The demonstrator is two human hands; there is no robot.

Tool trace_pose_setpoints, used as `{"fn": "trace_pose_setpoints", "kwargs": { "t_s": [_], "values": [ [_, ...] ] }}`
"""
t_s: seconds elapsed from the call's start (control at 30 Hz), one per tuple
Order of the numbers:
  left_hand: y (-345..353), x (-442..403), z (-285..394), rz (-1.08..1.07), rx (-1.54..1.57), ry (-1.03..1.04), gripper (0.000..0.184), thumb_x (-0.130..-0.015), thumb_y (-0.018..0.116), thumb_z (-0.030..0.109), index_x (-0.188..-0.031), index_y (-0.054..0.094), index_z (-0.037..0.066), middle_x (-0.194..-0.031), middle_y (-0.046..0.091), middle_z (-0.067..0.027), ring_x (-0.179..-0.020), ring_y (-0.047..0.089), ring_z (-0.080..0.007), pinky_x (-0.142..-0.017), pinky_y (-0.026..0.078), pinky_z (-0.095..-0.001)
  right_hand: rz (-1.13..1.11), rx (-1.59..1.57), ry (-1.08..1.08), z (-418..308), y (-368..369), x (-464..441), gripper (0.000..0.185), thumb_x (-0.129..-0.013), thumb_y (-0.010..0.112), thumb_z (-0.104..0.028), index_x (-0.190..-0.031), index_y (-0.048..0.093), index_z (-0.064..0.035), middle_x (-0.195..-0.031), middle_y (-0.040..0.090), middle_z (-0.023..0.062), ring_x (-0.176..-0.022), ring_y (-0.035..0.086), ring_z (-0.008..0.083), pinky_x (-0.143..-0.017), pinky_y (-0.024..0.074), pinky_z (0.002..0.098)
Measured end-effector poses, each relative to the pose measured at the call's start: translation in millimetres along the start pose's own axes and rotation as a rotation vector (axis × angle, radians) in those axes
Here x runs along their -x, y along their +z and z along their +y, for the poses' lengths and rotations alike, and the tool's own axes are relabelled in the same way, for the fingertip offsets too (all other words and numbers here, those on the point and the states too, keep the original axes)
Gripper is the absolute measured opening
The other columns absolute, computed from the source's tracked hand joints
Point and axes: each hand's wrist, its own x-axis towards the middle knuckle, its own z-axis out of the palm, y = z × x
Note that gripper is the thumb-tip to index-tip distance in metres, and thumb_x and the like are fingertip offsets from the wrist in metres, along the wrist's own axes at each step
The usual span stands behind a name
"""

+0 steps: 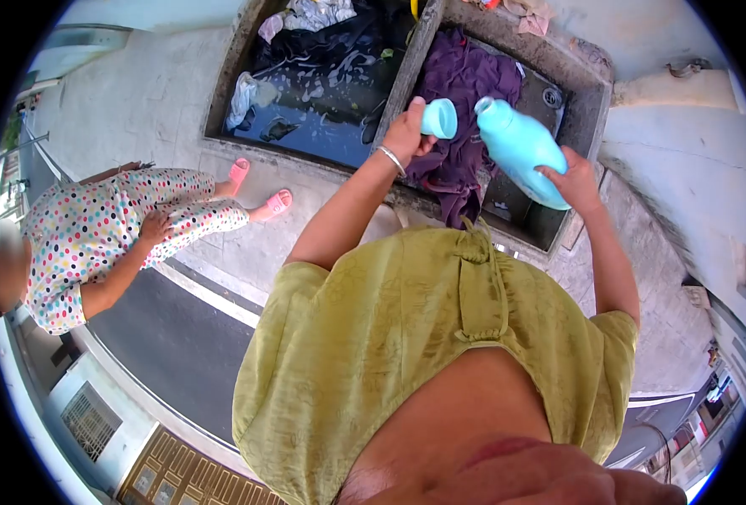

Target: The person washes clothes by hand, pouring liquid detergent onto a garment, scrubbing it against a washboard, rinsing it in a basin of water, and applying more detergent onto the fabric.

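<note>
My left hand (pixel 408 135) is closed around a light blue cap (pixel 440 119), its hollow side facing the bottle. My right hand (pixel 573 178) grips a light blue detergent bottle (pixel 520 150) near its base. The bottle leans with its uncapped neck toward the cap, a small gap between them. Below both hands, a dark purple garment (pixel 465 80) lies bunched in the right basin of a stone sink (pixel 587 93), one end draped over the front edge. Whether any liquid is in the cap, I cannot tell.
Dark water (pixel 322 126) with soaked dark cloth fills the left basin, and pale cloths (pixel 318 15) lie at its rim. A drain (pixel 551 98) shows in the right basin. A person in dotted clothes (pixel 120 210) stands at left on the paving.
</note>
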Motion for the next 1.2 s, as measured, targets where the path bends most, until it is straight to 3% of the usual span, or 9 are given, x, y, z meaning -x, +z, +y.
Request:
{"fn": "trace_pose_setpoints", "kwargs": {
  "t_s": [0.03,0.23,0.4,0.47,0.57,0.7,0.87,1.13,1.2],
  "values": [
    [-1,2,0,-0.015,0.011,0.017,0.062,-0.089,0.031,0.060,-0.071,0.057,0.007,-0.055,0.053,-0.0012,-0.043,0.047,-0.0085,-0.038,0.035,-0.0208,0.064,0.086,-0.121,3,2,-1,0.039,-0.068,0.075,-0.037,-0.076,0.057,-0.0034,-0.067,0.060,0.0175,-0.064,0.060,0.0357,-0.057,0.0473,0.0402],
    [-37,31,-26,0.068,-0.094,-0.014,0.060,-0.090,0.033,0.058,-0.076,0.058,0.005,-0.058,0.055,-0.0023,-0.044,0.048,-0.0096,-0.039,0.037,-0.0216,-0.203,0.546,-0.028,0,-5,-17,0.045,-0.073,0.067,-0.046,-0.079,0.056,-0.0033,-0.076,0.061,0.0220,-0.073,0.060,0.0386,-0.063,0.0468,0.0449],
    [-46,50,-35,0.111,-0.061,-0.050,0.060,-0.089,0.035,0.058,-0.080,0.058,0.004,-0.059,0.055,-0.0033,-0.045,0.050,-0.0101,-0.039,0.037,-0.0223,-0.016,0.256,0.047,-10,-31,-20,0.044,-0.075,0.066,-0.045,-0.080,0.056,-0.0025,-0.078,0.062,0.0209,-0.074,0.059,0.0392,-0.065,0.0468,0.0445],
    [-46,50,-34,0.117,-0.110,-0.038,0.060,-0.090,0.031,0.058,-0.073,0.056,0.007,-0.058,0.054,-0.0022,-0.047,0.048,-0.0093,-0.043,0.037,-0.0222,-0.103,0.407,0.024,-18,-26,-18,0.044,-0.075,0.066,-0.045,-0.081,0.056,-0.0025,-0.078,0.062,0.0211,-0.075,0.059,0.0394,-0.066,0.0467,0.0447],
    [-47,53,-38,0.099,-0.068,-0.018,0.060,-0.089,0.033,0.059,-0.076,0.057,0.005,-0.059,0.055,-0.0031,-0.047,0.050,-0.0097,-0.042,0.037,-0.0221,-0.208,0.430,0.025,-5,-7,-12,0.043,-0.075,0.066,-0.045,-0.082,0.057,-0.0029,-0.078,0.062,0.0212,-0.075,0.059,0.0393,-0.066,0.0466,0.0450],
    [-50,54,-42,0.098,-0.033,0.026,0.061,-0.089,0.035,0.058,-0.079,0.057,0.003,-0.059,0.056,-0.0035,-0.046,0.051,-0.0100,-0.040,0.038,-0.0220,-0.161,0.402,0.139,-17,-16,-5,0.045,-0.075,0.065,-0.046,-0.084,0.057,-0.0027,-0.080,0.062,0.0225,-0.078,0.060,0.0395,-0.068,0.0469,0.0458],
    [-51,58,-40,0.105,-0.030,-0.022,0.059,-0.090,0.033,0.057,-0.077,0.057,0.005,-0.061,0.055,-0.0028,-0.049,0.050,-0.0100,-0.045,0.040,-0.0222,-0.272,0.492,0.058,3,6,4,0.049,-0.075,0.064,-0.049,-0.086,0.057,-0.0015,-0.082,0.062,0.0233,-0.080,0.060,0.0395,-0.069,0.0472,0.0464],
    [-54,58,-42,0.092,-0.014,-0.019,0.059,-0.090,0.034,0.058,-0.078,0.058,0.005,-0.061,0.055,-0.0031,-0.049,0.050,-0.0104,-0.046,0.039,-0.0222,-0.263,0.527,0.052,-6,9,10,0.048,-0.074,0.065,-0.048,-0.083,0.057,-0.0020,-0.080,0.062,0.0235,-0.077,0.060,0.0404,-0.068,0.0466,0.0480],
    [-55,63,-44,0.101,-0.007,-0.028,0.059,-0.089,0.034,0.058,-0.079,0.058,0.005,-0.061,0.056,-0.0031,-0.049,0.050,-0.0106,-0.045,0.039,-0.0223,-0.154,0.413,0.104,-15,6,12,0.049,-0.073,0.066,-0.048,-0.082,0.058,-0.0012,-0.079,0.061,0.0237,-0.076,0.060,0.0408,-0.068,0.0464,0.0482]
  ]
}}
